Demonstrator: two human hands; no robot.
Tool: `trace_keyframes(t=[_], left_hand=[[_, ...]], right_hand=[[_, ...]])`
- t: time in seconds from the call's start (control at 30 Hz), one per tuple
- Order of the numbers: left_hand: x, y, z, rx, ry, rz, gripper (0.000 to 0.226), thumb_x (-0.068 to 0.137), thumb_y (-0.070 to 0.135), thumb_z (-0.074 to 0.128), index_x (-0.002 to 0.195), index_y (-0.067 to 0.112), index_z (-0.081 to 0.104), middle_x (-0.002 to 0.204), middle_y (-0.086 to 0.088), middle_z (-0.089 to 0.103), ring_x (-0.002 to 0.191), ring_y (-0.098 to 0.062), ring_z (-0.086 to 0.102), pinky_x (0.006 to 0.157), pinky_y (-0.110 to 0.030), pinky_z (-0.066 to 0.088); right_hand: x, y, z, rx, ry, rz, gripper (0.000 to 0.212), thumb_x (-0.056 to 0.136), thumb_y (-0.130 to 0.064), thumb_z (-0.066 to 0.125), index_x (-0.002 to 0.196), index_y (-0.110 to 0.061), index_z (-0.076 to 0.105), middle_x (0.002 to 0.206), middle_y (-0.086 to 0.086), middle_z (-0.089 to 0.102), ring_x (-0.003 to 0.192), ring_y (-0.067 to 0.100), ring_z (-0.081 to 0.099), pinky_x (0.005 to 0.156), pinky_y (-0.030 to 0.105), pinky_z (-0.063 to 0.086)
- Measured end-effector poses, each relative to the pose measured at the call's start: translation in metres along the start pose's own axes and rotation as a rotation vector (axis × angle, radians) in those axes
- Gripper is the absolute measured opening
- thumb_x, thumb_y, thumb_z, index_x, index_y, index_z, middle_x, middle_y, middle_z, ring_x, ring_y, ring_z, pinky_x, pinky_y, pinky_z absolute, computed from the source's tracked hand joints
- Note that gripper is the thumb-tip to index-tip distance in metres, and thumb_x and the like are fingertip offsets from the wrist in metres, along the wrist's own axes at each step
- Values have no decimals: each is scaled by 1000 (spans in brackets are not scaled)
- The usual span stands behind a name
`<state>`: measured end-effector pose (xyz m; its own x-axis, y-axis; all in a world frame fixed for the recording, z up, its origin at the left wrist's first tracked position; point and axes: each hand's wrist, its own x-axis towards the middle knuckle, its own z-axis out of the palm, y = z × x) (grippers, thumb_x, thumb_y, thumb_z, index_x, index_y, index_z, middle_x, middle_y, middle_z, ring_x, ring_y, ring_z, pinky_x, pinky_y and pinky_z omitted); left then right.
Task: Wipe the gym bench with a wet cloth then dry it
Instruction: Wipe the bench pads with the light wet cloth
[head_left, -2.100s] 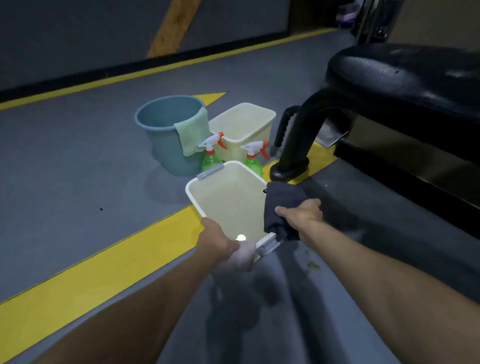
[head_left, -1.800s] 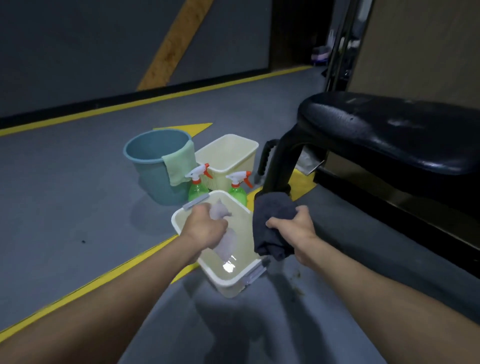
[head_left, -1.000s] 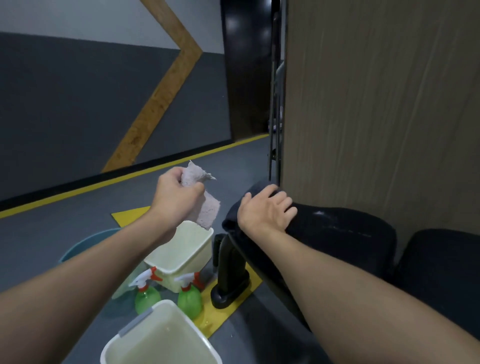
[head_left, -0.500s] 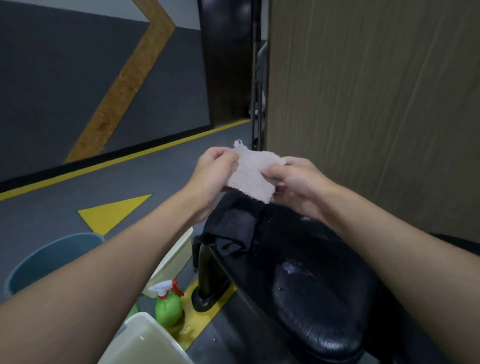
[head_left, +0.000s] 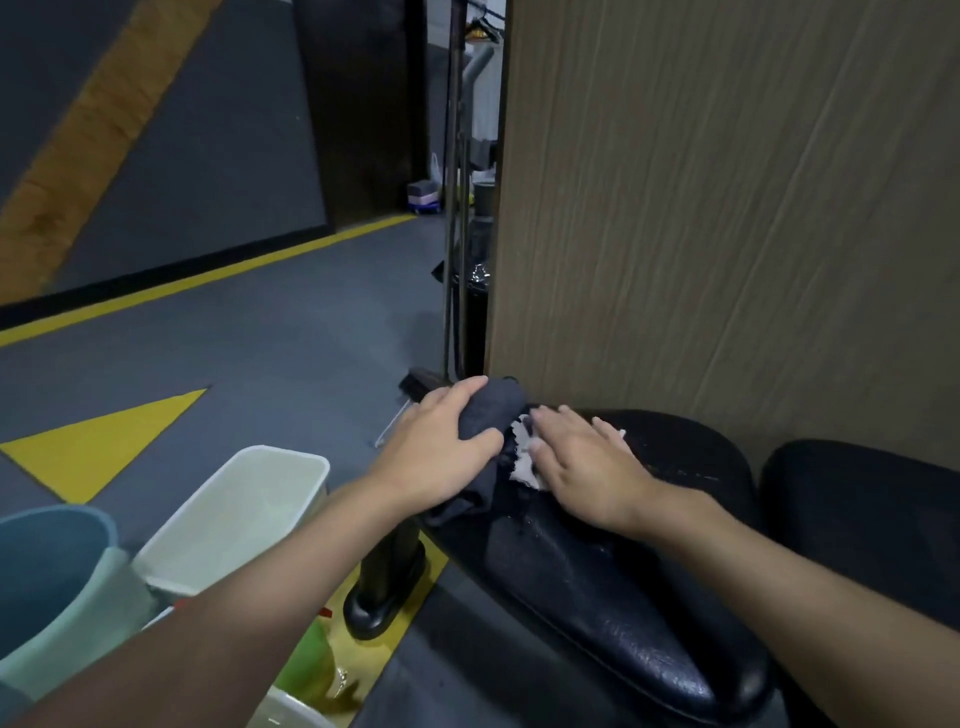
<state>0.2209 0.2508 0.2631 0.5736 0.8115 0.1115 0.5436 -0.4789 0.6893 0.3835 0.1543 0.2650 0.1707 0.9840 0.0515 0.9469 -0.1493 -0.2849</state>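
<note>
Indoors, left hand grips dark cloth; right hand flattens pale cloth on black bench.

Cloths on bench; tubs left

Two hands, left and right. Two cloths: one dark, one pale. One bench. One blue bucket. Two white bins, far and near.
</note>
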Motion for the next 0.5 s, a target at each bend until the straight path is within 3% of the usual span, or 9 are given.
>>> trace_keyframes(t=[0.03,0.1,0.3,0.5], left_hand=[[1,-1,0,-7,-4,7,74,75,52,49,146,46,29,151,9,37,137,-18,35,111,-45,34],[3,-2,2,0,-9,12,78,71,55,46,146,46,28,151,8,37,138,-20,34,112,-45,33],[4,-2,4,21,-4,-4,75,75,54,47,147,46,28,152,5,36,138,-26,34,112,-45,31],[-2,6,0,13,-38,-30,75,76,62,41,147,47,25,156,3,33,142,-26,30,113,-49,30]], right_hand=[[4,-2,7,-90,-62,5,53,106,-37,21,153,-14,30,162,2,25,151,20,13,122,44,9],[15,-6,11,-192,-119,2,57,106,-39,15,158,-15,16,166,0,10,153,17,1,123,45,2],[56,-7,10,-183,-168,160,61,104,-40,14,159,-14,11,167,0,3,153,16,-1,122,47,-1],[-13,-29,17,-252,-85,-3,61,104,-41,12,158,-13,7,167,2,0,153,18,-7,123,47,-1]])
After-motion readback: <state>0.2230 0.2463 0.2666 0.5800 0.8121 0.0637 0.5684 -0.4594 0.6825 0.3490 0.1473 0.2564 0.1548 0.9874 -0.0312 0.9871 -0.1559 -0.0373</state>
